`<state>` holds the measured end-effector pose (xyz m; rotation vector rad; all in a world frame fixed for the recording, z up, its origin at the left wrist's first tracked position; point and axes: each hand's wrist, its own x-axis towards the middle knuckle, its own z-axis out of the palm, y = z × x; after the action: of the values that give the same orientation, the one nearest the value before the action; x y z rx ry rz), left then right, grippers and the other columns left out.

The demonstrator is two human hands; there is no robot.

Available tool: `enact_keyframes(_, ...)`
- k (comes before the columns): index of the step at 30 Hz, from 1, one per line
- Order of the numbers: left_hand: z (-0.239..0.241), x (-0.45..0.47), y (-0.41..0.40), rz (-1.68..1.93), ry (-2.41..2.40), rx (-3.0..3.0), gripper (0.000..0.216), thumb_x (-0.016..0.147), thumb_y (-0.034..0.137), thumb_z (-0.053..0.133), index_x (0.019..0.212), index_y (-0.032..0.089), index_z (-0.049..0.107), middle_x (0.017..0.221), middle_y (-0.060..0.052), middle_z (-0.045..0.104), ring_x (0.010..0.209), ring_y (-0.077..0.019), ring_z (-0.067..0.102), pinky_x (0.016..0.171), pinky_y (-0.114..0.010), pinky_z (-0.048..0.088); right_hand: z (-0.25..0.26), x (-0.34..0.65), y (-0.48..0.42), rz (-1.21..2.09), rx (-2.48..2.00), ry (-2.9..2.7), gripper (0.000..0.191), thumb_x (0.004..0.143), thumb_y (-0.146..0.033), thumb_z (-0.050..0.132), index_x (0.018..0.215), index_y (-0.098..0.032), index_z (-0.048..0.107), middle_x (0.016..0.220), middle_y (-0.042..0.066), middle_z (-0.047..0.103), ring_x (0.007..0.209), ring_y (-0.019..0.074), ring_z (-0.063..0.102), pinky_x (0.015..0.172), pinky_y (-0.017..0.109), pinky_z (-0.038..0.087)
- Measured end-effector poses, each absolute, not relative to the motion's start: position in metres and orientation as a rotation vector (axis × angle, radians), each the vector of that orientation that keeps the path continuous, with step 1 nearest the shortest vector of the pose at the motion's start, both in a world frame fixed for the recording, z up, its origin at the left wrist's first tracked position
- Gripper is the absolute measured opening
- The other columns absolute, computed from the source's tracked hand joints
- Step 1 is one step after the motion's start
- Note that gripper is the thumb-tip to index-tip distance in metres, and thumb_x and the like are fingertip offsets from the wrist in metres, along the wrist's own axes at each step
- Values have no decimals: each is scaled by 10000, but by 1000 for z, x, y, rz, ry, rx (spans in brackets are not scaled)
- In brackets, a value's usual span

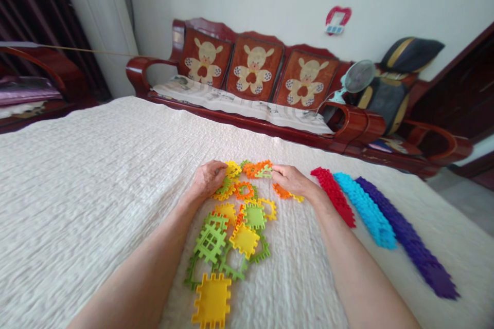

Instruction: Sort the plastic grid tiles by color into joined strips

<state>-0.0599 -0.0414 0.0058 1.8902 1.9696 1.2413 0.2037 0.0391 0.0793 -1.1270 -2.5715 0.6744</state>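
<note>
Beneath everything spreads a pale quilted cover [96,175], and beyond its far edge stands a long dark-red wooden sofa [239,117] with a printed cloth [227,97] along its seat. Three brown cushions [252,67], each showing a pale animal figure, lean on its back; a pale green fan [359,76] stands by its arm at the right. On the cover, outside the right forearm, three rows of interlocking plastic pieces lie side by side: a purple row [405,236], the longest, then a light-blue row [365,211], then a red row [334,195], nearest the right hand. Between the forearms sits a loose pile of yellow, green and orange pieces [247,239], overlapping so that some cover parts of others. At its far end the left hand [209,179] curls against a yellow piece [233,169], and whether it grips cannot be told. The right hand [288,179] brings its fingers to a light-green piece [264,171]; their hold is unclear too. That hand partly hides an orange piece [281,193].
</note>
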Motion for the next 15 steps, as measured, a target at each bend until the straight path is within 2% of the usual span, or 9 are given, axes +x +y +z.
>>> enact_keyframes(2,7,-60,-42,1245,1963,1901,294,827,252,471,951,201,733,1012,-51,736,885,-177,683,862,-279,528,76,207,45,803,-1104,-2527,204,840,-285,443,739,-188,591,629,-46,518,573,106,457,541,221,350)
enact_keyframes(4,9,-59,-43,1253,1955,1921,295,822,252,467,935,200,735,1002,-53,740,897,-184,682,868,-283,525,72,216,56,870,-1147,-2391,221,826,-299,466,935,-190,625,716,-33,593,606,115,514,575,225,401)
enact_keyframes(7,8,-59,-43,1280,1942,1927,295,818,271,464,907,204,737,981,-50,745,878,-183,683,855,-277,526,70,238,78,626,-1355,-2087,400,794,-284,501,1175,-184,572,803,1,659,653,138,575,639,252,453)
enact_keyframes(10,5,-60,-41,1311,1931,1899,293,816,310,468,898,223,735,968,-33,747,831,-170,682,839,-262,528,68,260,94,359,-1558,-1927,402,802,-260,489,1183,-184,592,859,38,704,757,169,632,730,279,480)
enact_keyframes(15,1,-61,-39,1299,1916,1902,339,817,362,442,897,209,734,984,-44,744,828,-181,683,851,-283,529,51,261,100,179,-1778,-1877,365,861,-221,436,1165,-203,637,1036,69,726,977,192,660,864,281,469)
